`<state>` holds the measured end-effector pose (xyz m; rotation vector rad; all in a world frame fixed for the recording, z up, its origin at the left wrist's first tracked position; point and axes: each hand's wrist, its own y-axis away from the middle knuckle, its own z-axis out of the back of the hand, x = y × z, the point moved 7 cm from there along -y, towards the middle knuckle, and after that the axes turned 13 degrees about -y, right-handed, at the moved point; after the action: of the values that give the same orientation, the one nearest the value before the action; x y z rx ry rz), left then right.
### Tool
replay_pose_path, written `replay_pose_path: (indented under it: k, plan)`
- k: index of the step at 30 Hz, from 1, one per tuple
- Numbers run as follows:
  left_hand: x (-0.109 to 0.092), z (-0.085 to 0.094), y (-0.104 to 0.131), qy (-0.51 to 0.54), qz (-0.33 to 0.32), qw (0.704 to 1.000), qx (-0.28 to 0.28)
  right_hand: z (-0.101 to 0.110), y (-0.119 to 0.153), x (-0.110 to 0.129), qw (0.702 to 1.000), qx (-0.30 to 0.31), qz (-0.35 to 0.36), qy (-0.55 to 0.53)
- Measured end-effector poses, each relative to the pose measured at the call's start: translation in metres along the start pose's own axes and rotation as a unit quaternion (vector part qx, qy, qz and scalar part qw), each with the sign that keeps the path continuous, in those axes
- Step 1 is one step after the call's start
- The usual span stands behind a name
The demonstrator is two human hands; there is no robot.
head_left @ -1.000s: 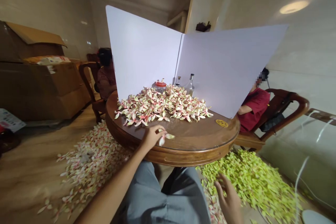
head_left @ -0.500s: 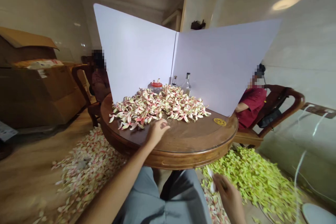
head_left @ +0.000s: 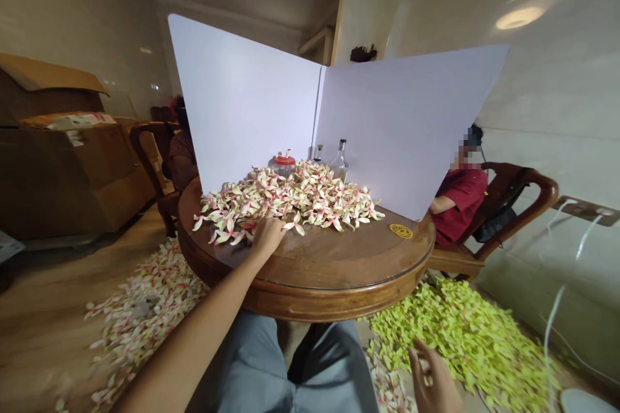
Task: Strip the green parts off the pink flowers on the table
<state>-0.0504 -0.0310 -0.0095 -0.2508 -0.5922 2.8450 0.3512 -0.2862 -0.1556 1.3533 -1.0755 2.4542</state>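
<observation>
A heap of pink-and-white artificial-looking flowers (head_left: 310,197) lies on the round wooden table (head_left: 339,264). At the front edge of this heap, my left hand (head_left: 269,235) is closed, palm down. A single pink-and-white flower (head_left: 294,224) sticks out at its fingertips; the fingers themselves are partly hidden. Low on the right, beside my leg and below the table edge, my right hand (head_left: 434,381) has its fingers apart and bent, with nothing seen in them. Under it are pink-and-white flowers (head_left: 390,379) on the floor.
Yellow-green flowers (head_left: 445,319) are piled on the floor at right, pink-and-white ones (head_left: 145,297) at left. A white folding panel (head_left: 252,103) stands on the table behind a red-lidded jar (head_left: 283,164) and a glass bottle (head_left: 340,161). Another person (head_left: 462,197) sits at right.
My left hand has moved left to the heap, and a flower now shows at its fingertips. The white piece by my right hand is gone from view, and those fingers have spread.
</observation>
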Motion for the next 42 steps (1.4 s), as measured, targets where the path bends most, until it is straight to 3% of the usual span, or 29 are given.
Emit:
replay_pose_path:
  k: [2,6,9,12,26,35,42]
  plan:
    - [-0.014,0.004,0.011,0.017,-0.014,0.999,-0.023,-0.024,-0.030,0.052,0.998,-0.004,0.061,-0.016]
    - [-0.045,0.003,0.034,0.065,-0.022,0.995,-0.066,-0.119,-0.096,0.150,0.978,0.143,0.140,-0.058]
    - [-0.057,0.001,0.046,0.095,-0.007,0.991,-0.093,-0.184,-0.126,0.185,0.953,0.245,0.168,-0.065]
    - [-0.057,0.002,0.052,0.117,0.011,0.986,-0.118,-0.217,-0.131,0.196,0.931,0.302,0.196,-0.062]
    - [-0.043,-0.002,0.057,0.183,0.060,0.974,-0.119,-0.228,-0.114,0.186,0.920,0.313,0.202,0.124]
    - [-0.041,-0.006,0.055,0.258,0.048,0.958,-0.119,-0.218,-0.118,0.188,0.930,0.275,0.212,0.118]
    - [-0.039,-0.013,0.049,0.381,0.009,0.920,-0.088,-0.219,-0.115,0.190,0.927,0.284,0.237,0.067]
